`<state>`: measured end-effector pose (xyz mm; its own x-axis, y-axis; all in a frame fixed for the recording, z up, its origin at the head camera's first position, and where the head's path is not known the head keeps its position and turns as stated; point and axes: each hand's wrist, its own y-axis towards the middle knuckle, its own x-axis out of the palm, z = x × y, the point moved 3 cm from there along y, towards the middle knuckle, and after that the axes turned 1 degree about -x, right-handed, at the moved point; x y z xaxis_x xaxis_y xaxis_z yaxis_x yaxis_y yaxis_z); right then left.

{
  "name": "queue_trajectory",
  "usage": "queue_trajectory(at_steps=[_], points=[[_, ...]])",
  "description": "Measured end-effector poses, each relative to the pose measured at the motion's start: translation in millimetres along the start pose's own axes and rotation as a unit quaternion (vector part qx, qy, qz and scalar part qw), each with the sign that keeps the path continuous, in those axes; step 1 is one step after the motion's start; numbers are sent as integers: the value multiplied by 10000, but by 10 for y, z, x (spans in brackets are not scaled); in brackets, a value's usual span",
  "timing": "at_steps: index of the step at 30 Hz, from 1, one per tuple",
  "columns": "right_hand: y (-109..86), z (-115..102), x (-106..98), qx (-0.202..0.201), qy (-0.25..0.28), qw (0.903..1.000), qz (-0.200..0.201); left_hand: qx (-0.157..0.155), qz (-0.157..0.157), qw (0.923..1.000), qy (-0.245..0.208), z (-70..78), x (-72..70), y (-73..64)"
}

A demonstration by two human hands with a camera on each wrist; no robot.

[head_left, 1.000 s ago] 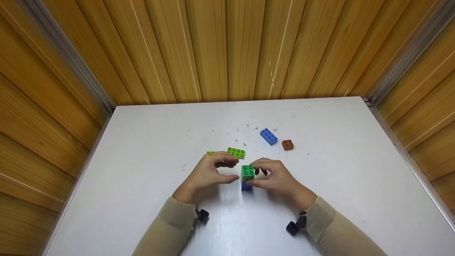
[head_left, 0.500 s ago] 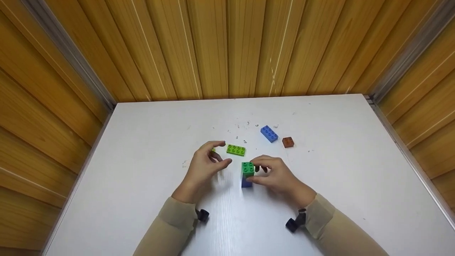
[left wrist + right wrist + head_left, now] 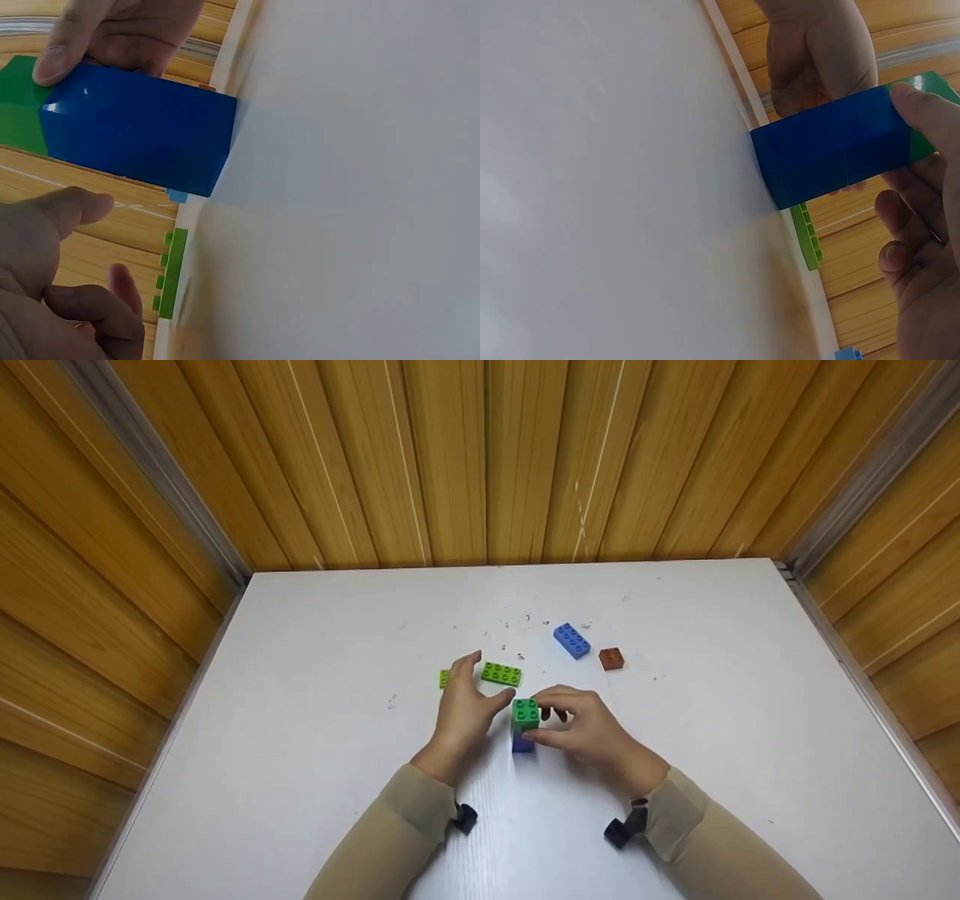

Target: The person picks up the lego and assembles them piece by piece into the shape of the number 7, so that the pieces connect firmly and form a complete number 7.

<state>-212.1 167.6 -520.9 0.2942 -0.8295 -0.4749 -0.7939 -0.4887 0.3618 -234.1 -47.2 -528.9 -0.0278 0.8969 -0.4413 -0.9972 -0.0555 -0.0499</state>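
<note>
One green-topped blue stack [image 3: 139,127], pinched upright in my right hand [image 3: 589,731], seemed to need steadiness, my left hand [image 3: 461,716] loosely spread

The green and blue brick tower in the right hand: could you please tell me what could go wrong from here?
The brick tower is tall and narrow, so a sideways push might tip it.
The left hand has its thumb close to the tower and might bump it, or nudge the nearby lime-green eight-stud brick.
The right hand pinches near the seam, so an uneven pull might loosen the green four-stud brick.
</note>
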Motion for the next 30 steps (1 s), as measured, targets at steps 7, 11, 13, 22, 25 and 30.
queue_trajectory(at_steps=[7, 11, 13, 22, 25, 30], points=[[11, 11, 19, -117, 75, 9999, 2, -55, -149, 9993, 341, -34, 104, 135], [18, 21, 24, -224, 112, 9997, -10, -3, -201, 9981, 579, -51, 111, 184], [12, 28, 19, -226, 126, 9997, 0, -32, -272, 9976, 639, -51, 118, 201], [-1, 33, 8, -184, 137, 9997, -6, -47, -275, 9952, 935, -23, 117, 210], [0, 24, 5, -273, 99, 9996, 16, 101, -208, 9928, 1172, 0, 113, 210], [-3, 23, 2, -320, 83, 9995, 7, 172, -255, 9906, 1330, 7, 102, 202]])
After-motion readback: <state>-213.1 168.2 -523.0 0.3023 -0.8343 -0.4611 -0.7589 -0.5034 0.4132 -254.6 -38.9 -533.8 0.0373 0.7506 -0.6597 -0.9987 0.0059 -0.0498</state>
